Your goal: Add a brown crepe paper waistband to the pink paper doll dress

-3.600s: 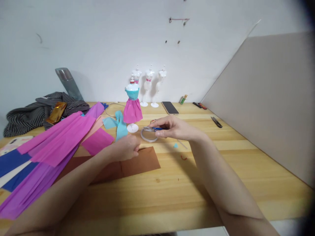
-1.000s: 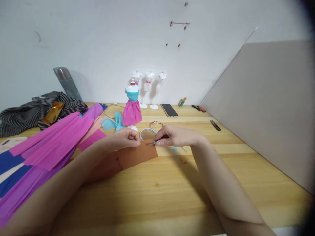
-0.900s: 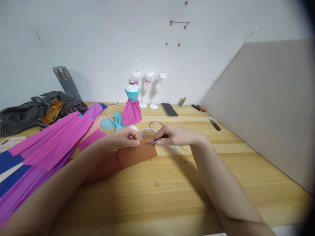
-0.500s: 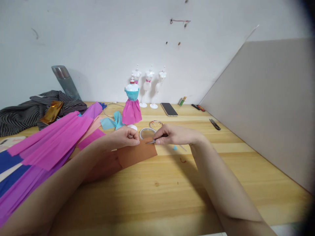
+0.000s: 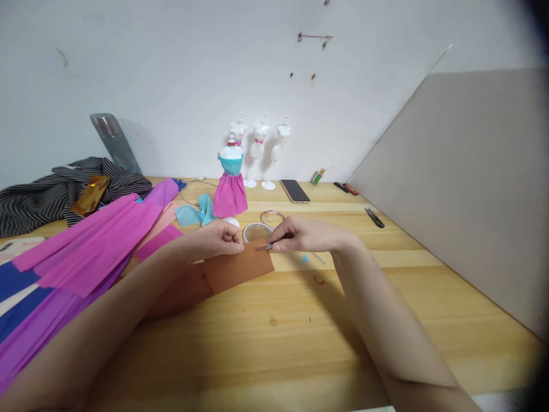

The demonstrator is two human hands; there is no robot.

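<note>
A sheet of orange-brown crepe paper (image 5: 240, 267) slants over the table below both hands, its left part in the shadow of my forearm. My left hand (image 5: 221, 237) pinches its upper edge between thumb and fingers. My right hand (image 5: 294, 234) is closed around a small pointed metal tool (image 5: 263, 248) with a dark grip; the fingers hide most of it. The tip points left and lies over the paper's upper edge, close to my left thumb. Just behind the paper is a roll of white tape (image 5: 249, 231), partly covered.
A small dress form (image 5: 230, 183) in a turquoise top and pink skirt stands behind my hands, with white forms (image 5: 257, 151) by the wall. Pink crepe paper (image 5: 98, 243) is piled left. A phone (image 5: 294, 191) and black-handled snips (image 5: 374, 217) lie right.
Almost nothing differs. The view has shifted very slightly, and both hands keep their places on the paper.
</note>
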